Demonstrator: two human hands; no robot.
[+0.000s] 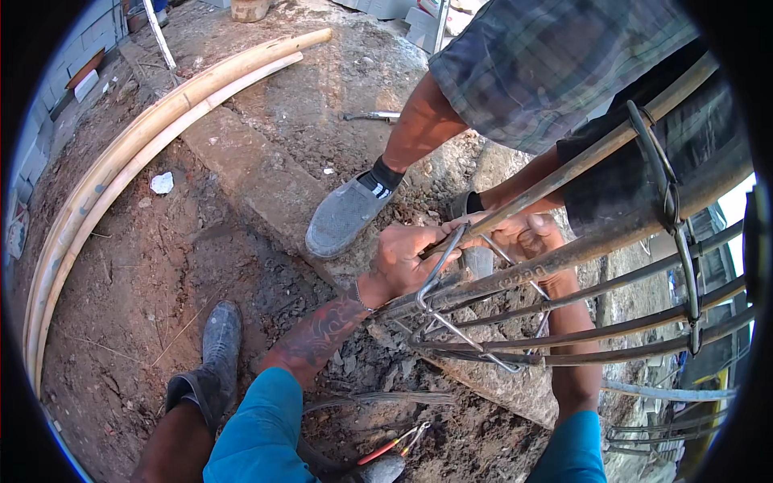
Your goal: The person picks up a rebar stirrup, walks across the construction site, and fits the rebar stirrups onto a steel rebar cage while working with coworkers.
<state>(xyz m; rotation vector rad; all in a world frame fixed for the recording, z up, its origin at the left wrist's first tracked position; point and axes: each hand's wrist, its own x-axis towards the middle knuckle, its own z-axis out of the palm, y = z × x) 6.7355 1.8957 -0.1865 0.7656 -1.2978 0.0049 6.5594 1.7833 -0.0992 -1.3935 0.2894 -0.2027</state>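
Note:
A cage of steel reinforcing bars (515,278) slants across the right side, its near ends hanging above the dirt. Around those ends sits a loose bent steel stirrup (463,332); another stirrup (668,185) crosses the bars farther right. My left hand (409,259) is closed at the end of the top bar, beside the stirrup's upper corner. Reaching up from beneath the cage, my right hand (522,235) has curled fingers behind that bar, close to the stirrup's top. Whatever small thing the fingers of either hand pinch is hidden.
Another person stands opposite, a grey shoe (348,217) near my left hand. Red-handled pliers (394,447) and a bundle of thin wire (386,398) lie below the cage. Long curved-looking bamboo poles (153,129) lie at left. A metal tool (374,116) lies beyond the shoe.

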